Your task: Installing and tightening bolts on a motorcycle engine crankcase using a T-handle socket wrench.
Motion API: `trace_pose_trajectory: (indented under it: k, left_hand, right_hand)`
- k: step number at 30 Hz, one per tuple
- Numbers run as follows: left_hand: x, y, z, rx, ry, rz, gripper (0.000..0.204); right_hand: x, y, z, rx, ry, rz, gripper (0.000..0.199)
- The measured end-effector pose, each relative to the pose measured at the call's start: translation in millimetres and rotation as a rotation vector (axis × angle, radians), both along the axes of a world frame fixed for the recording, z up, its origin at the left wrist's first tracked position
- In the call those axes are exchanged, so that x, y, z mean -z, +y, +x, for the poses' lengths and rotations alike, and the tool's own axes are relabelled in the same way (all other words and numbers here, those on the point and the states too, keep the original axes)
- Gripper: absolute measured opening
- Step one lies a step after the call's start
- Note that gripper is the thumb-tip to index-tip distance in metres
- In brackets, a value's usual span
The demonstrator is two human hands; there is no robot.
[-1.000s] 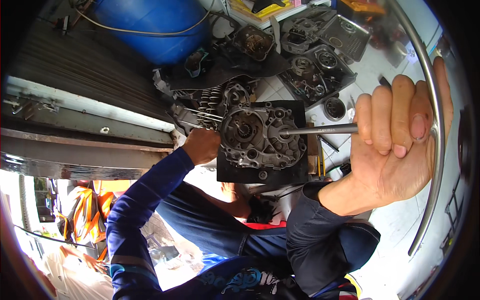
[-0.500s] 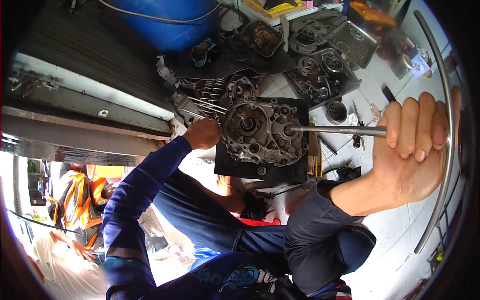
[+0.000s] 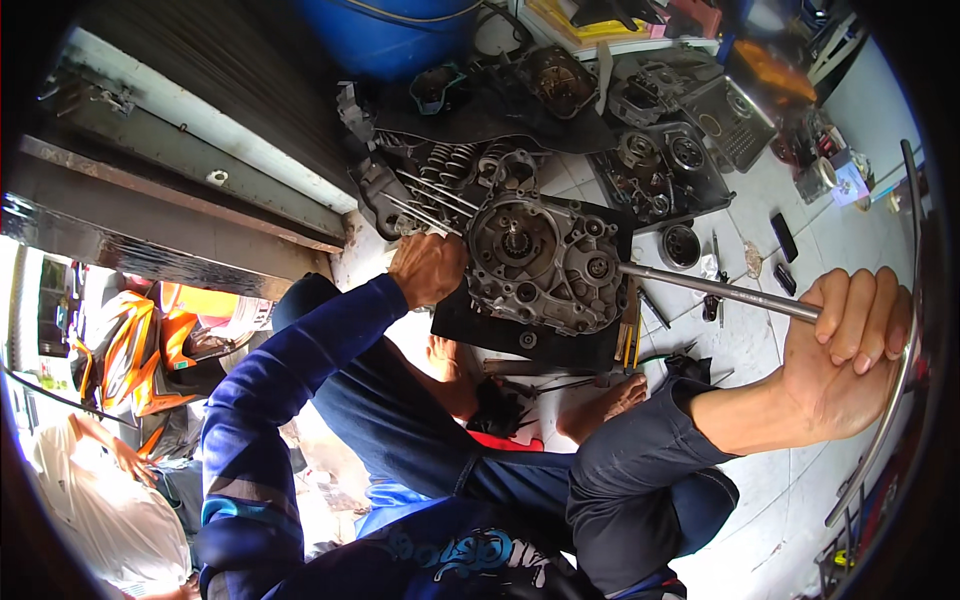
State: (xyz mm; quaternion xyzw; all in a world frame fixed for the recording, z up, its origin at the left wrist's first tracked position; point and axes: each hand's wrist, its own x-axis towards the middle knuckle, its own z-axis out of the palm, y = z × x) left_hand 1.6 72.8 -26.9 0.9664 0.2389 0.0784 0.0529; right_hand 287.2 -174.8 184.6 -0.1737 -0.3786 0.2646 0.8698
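At the far left of the frame an orange motorcycle shows below a metal shutter that fills the upper left. Just left of centre, the left hand in a blue sleeve presses against the left edge of the engine case; its fingers curl onto the casing, though how firmly they grip cannot be told. The case sits in the middle of the frame, open side up with gears showing, on a black mat laid on the tiled floor. Above it, at top centre, is a blue barrel, with more engine parts spread to its right. A long metal bar runs from the right side of the case toward the right edge. The right hand is closed tight around the bar's outer end, fingers wrapped over it. A curved chrome tube lies just beyond that hand, at the right rim.
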Motion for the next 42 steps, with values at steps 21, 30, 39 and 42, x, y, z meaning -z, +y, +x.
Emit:
trace_pose_trajectory:
  k: [21, 30, 39, 42]
  left_hand:
    - [-24, -7, 15, 0.102, 0.287, 0.142, 0.02]
    - [-20, -6, -1, 0.118, 0.172, 0.15, 0.025]
    - [-32, -3, 7, 0.118, 0.258, 0.088, 0.029]
    - [-27, 3, 6, 0.175, 0.338, 0.158, 0.028]
  right_hand:
    - [2, 7, -1, 0.065, -0.005, 0.013, 0.037]
    - [-2, 13, -6, 0.098, -0.001, -0.02, 0.04]
    - [8, 11, -2, 0.072, -0.106, 0.043, 0.032]
    - [9, 13, 3, 0.077, -0.157, 0.066, 0.029]
